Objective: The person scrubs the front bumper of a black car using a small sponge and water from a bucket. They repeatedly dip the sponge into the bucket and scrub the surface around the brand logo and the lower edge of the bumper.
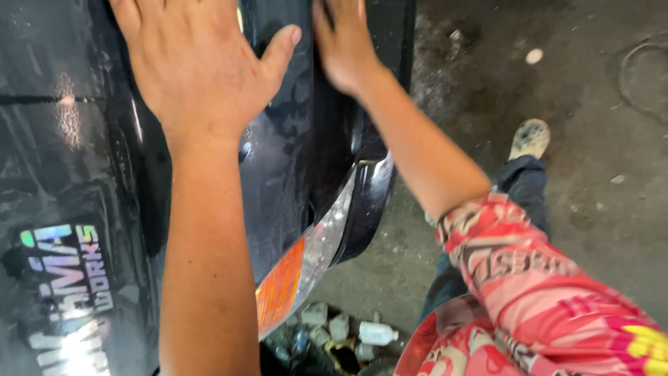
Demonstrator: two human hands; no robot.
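On glossy black car body panel (76, 139), both hands lying flat. Left hand (191, 63) pressing palm-down, fingers spread wide, thumb angled out right, gripping nothing; forearm running straight down frame. Right hand (344, 45) also resting open against panel near its edge, slightly blurred, holding nothing; arm reaching in diagonally from lower right, pink patterned sleeve (529, 278) pushed above wrist. Orange and clear lamp (299, 271) sitting below hands at panel corner. Small bottles (348, 331) lying on concrete floor (591, 153) beneath. Shoe (530, 136) standing on floor at right.
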